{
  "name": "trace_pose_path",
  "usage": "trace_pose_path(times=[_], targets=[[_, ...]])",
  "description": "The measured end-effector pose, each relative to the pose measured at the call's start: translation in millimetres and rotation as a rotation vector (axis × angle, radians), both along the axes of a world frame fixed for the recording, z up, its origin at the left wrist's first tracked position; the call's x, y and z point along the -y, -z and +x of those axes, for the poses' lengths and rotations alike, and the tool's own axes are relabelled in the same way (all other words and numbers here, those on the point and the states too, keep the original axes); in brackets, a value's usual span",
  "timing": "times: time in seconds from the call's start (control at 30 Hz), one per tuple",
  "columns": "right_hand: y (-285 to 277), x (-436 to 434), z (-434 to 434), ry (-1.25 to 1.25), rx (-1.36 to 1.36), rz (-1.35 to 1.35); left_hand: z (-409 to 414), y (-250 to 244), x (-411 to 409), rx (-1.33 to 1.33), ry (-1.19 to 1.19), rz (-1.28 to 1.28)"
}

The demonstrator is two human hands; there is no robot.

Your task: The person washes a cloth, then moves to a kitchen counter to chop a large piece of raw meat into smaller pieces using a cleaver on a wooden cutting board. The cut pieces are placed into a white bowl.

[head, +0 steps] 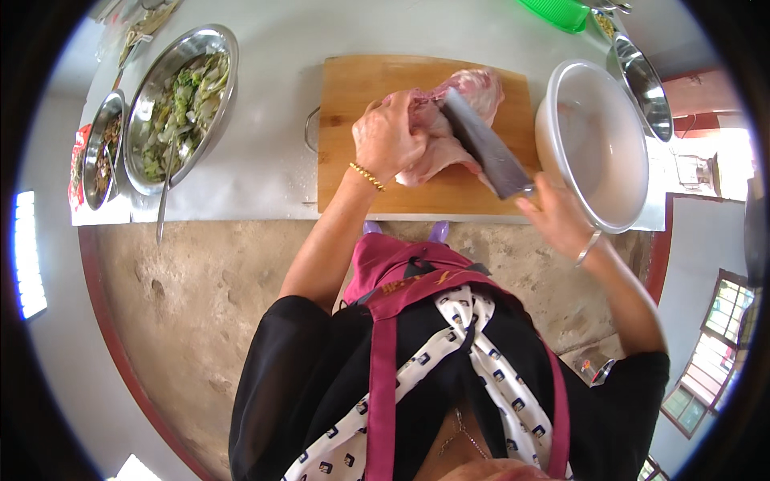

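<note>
A large piece of raw, pale pink meat lies on a wooden cutting board. My left hand grips the meat's left side, its fingers curled over the far edge. In my right hand is the handle of a cleaver. The broad blade slants up and to the left across the meat, and its tip end is at the upper middle of the piece. Whether the edge has cut in, I cannot tell.
A white plastic basin stands right of the board, with a steel bowl behind it. On the left are a steel bowl of chopped greens with a spoon and a smaller steel bowl. A green plastic basket sits at the back.
</note>
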State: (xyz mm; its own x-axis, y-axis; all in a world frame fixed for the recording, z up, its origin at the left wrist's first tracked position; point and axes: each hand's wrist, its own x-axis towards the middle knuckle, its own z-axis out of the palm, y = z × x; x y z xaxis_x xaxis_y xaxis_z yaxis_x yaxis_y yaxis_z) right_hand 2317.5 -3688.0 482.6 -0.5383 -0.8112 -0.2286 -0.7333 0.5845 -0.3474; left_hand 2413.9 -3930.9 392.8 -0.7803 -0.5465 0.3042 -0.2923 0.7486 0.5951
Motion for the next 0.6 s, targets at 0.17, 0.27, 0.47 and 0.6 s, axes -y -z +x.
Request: trace_pose_path(times=[0.17, 0.27, 0.47, 0.6], targets=[[30.4, 32.0, -12.3, 0.138, 0.178, -0.15, 1.4, -10.5, 4.8, 0.096, 0.07, 0.112], [1.8, 14.1, -26.3, 0.486, 0.743, -0.105, 13.4, -14.0, 14.2, 0.127, 0.047, 0.168], [0.5, 21.2, -3.9, 0.172, 0.231, -0.192, 8.1, -7.1, 16.5, 0.061, 0.066, -0.184], [-6.6, 47.3, -4.5, 0.1, 0.181, -0.1, 3.2, 0.2, 12.9, 0.167, 0.094, -0.048]])
